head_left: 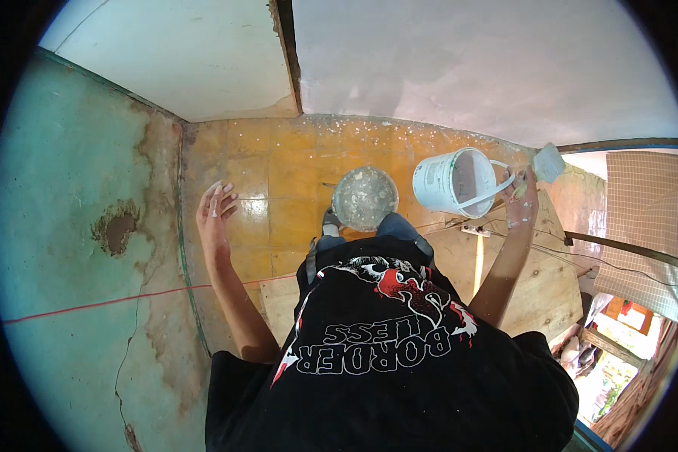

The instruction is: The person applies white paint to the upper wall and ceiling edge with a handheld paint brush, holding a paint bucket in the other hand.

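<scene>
My right hand point(520, 200) is closed round the white handle of a white plastic bucket point(433, 183). The bucket hangs tilted, its mouth turned toward that hand. A flat grey-blue blade, like a wide putty knife point(548, 163), sticks out past the same hand; its grip is hidden by the fingers. Whitish smears mark my right wrist. Out to the left, my left hand point(217, 207) is raised with nothing in it, fingers loosely bent and apart. Between the hands, by my feet, is a round grey, plaster-spattered top point(365, 198); what lies beneath it is hidden.
Yellow floor tiles point(286, 158) carry white specks along the far pale wall point(474, 68). A stained green wall point(75, 203) stands at left, crossed by a red cord point(113, 303). Plywood boards point(535, 290) and a dark cable point(618, 260) lie at right, near a checked curtain point(644, 211).
</scene>
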Motion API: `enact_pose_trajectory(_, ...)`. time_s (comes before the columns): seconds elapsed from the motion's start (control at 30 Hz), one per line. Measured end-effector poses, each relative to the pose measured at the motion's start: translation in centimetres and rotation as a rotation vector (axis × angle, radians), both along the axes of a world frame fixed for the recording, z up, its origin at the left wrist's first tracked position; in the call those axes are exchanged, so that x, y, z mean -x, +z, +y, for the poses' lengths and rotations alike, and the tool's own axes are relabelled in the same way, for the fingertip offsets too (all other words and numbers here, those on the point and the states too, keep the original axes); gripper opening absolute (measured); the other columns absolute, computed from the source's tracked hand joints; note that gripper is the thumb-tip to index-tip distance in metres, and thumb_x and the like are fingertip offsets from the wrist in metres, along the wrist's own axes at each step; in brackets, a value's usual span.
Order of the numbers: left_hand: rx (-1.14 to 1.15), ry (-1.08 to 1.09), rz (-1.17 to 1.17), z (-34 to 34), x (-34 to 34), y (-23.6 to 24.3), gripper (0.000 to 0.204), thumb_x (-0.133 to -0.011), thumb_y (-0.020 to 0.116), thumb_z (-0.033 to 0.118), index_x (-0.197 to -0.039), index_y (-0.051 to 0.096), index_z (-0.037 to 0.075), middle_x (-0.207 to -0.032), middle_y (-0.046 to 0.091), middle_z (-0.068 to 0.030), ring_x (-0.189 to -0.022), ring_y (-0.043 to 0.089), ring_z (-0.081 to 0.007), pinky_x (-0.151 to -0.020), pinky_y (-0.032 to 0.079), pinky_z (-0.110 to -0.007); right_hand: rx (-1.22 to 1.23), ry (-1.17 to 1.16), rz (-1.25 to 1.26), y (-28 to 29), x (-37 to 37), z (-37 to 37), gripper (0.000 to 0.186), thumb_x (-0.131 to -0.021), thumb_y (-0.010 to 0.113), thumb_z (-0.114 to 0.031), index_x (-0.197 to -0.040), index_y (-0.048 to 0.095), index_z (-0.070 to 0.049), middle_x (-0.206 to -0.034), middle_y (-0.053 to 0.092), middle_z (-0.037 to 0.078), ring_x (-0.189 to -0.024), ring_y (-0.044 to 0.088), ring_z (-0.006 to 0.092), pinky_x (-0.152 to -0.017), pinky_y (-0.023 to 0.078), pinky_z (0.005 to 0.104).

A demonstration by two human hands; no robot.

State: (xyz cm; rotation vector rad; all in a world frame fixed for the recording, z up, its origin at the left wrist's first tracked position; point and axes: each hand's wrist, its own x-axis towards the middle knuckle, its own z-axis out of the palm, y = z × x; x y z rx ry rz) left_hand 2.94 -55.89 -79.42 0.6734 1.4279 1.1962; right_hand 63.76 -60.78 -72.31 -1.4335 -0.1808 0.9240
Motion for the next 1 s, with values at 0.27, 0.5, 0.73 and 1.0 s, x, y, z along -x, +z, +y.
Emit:
enact_pose_trajectory(0.27, -0.005, 0.047, 0.044, -0.9, -3.6, 1.1, 0.034, -0.097, 0.058, 0.027, -0.124, 0.057, 0.006, -0.115, 0.067, -0.0095, -0.102, 0.064, -0.0185, -0.086, 0.049, -0.031, -0.022, 0.012, -0.015, -0.6, -2.2, 0.3, 0.049, -0.093, 0.063, -0.036, -0.129, 0.045, -0.009, -0.115, 0.059, 0.014, -0.103, 0.061, 0.0225, -0.087, 0.051, 0.0357)
enact_pose_trajectory(0.5, -0.041, 0.071, 0.081, -2.6, -10.9, 1.2, 0.037, -0.097, 0.058, 0.028, -0.127, 0.055, 0.005, -0.116, 0.067, -0.0107, -0.103, 0.064, -0.0207, -0.086, 0.049, -0.033, -0.013, -0.05, 0.016, -0.6, -7.6, 0.3, 0.037, -0.094, 0.063, -0.031, -0.118, 0.054, -0.004, -0.109, 0.059, 0.011, -0.096, 0.062, 0.0201, -0.084, 0.052, 0.0297)
enact_pose_trajectory(0.73, -0.037, 0.026, 0.131, -3.7, -20.8, 4.1, 0.038, -0.096, 0.06, 0.029, -0.126, 0.056, 0.006, -0.116, 0.067, -0.0103, -0.103, 0.064, -0.0219, -0.086, 0.049, -0.034, -0.002, 0.085, -0.052, -5.9, -16.8, -3.0, 0.027, -0.093, 0.063, -0.037, -0.086, 0.06, -0.012, -0.092, 0.062, 0.005, -0.089, 0.061, 0.0146, -0.072, 0.048, 0.0274)
enact_pose_trajectory(1.0, -0.139, 0.046, 0.182, -5.6, -25.0, 6.5, 0.036, -0.095, 0.061, 0.03, -0.123, 0.058, 0.006, -0.114, 0.067, -0.0101, -0.102, 0.064, -0.0212, -0.085, 0.049, -0.034, 0.101, 0.095, -0.113, -9.3, -21.8, -4.9, 0.028, -0.091, 0.066, -0.04, -0.077, 0.061, -0.016, -0.07, 0.061, -0.003, -0.061, 0.055, 0.004, -0.044, 0.033, 0.0206)
